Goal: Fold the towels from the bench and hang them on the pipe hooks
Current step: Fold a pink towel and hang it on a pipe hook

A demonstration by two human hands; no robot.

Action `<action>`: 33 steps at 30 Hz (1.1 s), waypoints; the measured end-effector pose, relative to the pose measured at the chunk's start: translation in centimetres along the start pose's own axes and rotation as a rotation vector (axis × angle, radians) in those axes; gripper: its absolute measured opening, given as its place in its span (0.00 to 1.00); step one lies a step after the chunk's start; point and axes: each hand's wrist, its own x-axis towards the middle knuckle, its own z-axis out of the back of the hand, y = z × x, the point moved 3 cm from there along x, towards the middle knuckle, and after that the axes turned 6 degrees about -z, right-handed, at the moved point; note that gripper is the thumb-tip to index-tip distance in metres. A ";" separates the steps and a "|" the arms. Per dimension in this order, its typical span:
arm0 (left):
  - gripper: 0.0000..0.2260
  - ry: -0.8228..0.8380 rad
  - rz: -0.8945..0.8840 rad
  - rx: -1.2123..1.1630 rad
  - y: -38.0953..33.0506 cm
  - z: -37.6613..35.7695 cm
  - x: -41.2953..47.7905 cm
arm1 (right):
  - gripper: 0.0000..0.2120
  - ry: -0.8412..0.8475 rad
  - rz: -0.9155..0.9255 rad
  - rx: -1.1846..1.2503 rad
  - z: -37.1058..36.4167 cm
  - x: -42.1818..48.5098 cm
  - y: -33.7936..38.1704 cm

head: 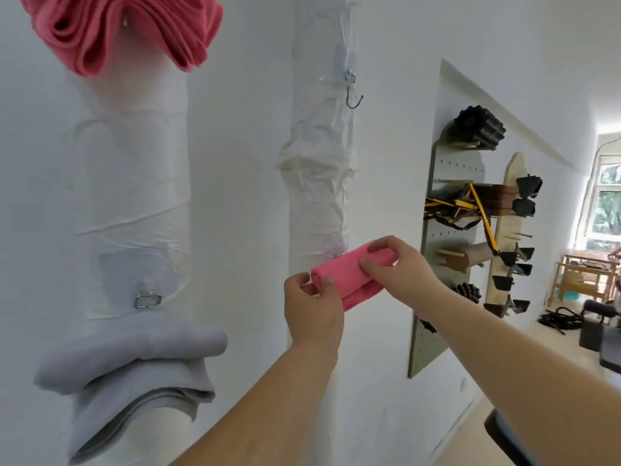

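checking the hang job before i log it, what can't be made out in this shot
Head view only:
- Lower hook on the right pipe: hidden behind the folded pink towel held by the left hand and right hand.
- Upper pink towel: cut off by the top edge; its hook is covered.
- Grey towel: covers whatever holds it up.
- Bench: out of frame.

- Grey perforated pegboard panel [447,264] on the white wall, carrying black ridged rollers [480,127] and yellow-black straps [453,208].
- Pale wooden rack [507,230] beside it, holding dark blocks.
- Bright window [605,210]; wooden furniture below, perhaps shelving.
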 end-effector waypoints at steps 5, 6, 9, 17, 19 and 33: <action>0.10 -0.067 0.050 -0.058 2.8 0.1 1.1 | 0.06 0.067 -0.068 -0.042 -2.3 1.9 -1.9; 0.10 -0.063 0.061 -0.061 3.2 0.1 1.4 | 0.10 0.105 -0.105 -0.057 -2.4 2.1 -2.2; 0.11 -0.010 0.061 -0.006 3.7 0.1 1.9 | 0.19 0.165 -0.168 -0.129 -2.3 2.6 -3.0; 0.14 0.285 -0.839 0.740 2.2 0.7 1.1 | 0.06 0.111 0.226 -0.392 -2.0 1.8 0.7; 0.18 0.340 -0.825 0.788 2.9 1.1 0.8 | 0.12 0.179 0.164 -0.394 -2.1 1.6 0.3; 0.32 0.508 -0.664 0.960 2.9 0.7 -0.2 | 0.19 0.309 -0.285 0.171 -2.7 -1.0 -2.2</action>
